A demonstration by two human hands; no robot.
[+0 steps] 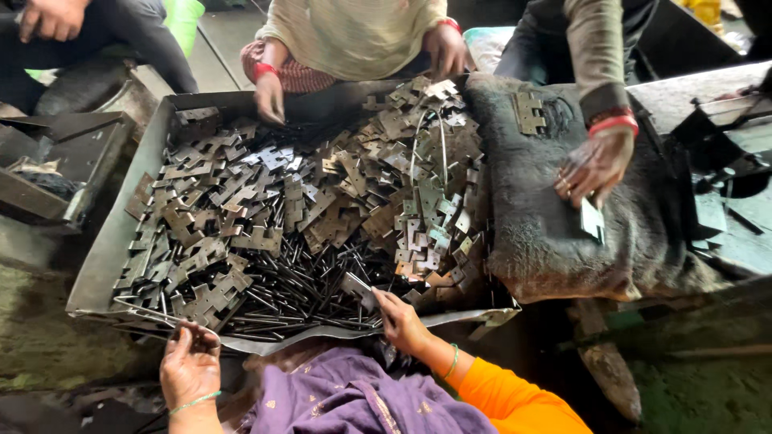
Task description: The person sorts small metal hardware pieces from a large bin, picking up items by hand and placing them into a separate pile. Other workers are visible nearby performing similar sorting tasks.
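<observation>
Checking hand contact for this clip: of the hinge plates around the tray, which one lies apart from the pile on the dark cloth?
The hinge plate lying flat, alone, on the dark cloth right of the tray, near its far edge; the rest are heaped inside the tray.

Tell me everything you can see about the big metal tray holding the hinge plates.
The metal tray is a shallow, grey, worn sheet-metal box with low bent walls, lying flat. It is heaped with stamped hinge plates and thin dark pins. Its near rim is buckled. The left hand touches that near edge, the right hand reaches into the pins, and a padded dark cushion abuts its right side.
</observation>
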